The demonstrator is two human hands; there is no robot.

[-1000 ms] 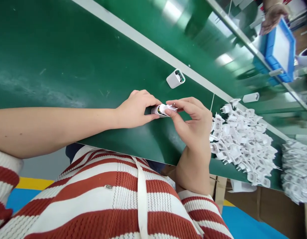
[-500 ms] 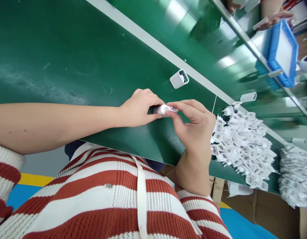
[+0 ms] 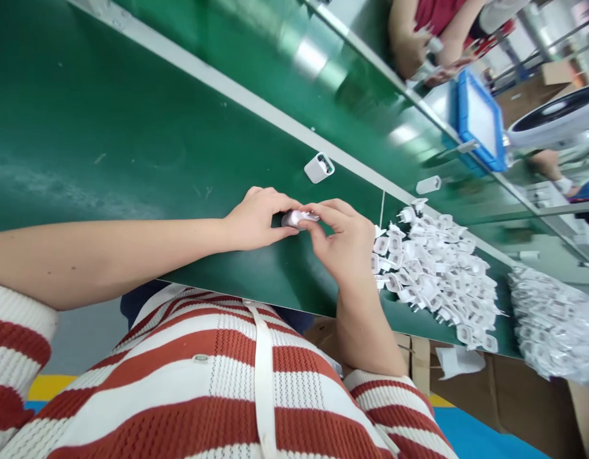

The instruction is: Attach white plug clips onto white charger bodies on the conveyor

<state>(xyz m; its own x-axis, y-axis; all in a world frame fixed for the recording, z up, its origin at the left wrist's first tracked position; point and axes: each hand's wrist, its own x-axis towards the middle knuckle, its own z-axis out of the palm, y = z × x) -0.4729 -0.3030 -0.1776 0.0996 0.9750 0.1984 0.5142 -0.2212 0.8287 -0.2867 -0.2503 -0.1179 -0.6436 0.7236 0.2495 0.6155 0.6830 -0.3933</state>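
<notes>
Left and right hands [image 3: 259,220] [image 3: 345,239] pinch a white casing [image 3: 289,220] and, apparently, a plug piece [image 3: 310,217].

Free bench [image 3: 132,140] leftward, plug pile [image 3: 440,271] rightward

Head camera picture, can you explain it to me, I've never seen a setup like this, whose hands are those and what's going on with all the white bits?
There is no machine here: a camera worn on a person's head looks down at their bare hands. The left hand and right hand hold a small white piece between them; the fingers hide much of it. On the green table, an open-ended white housing lies just beyond. To the right are a heap of white plug pieces and a clear bag of white items. The blurred hand at the top belongs to someone else.
</notes>
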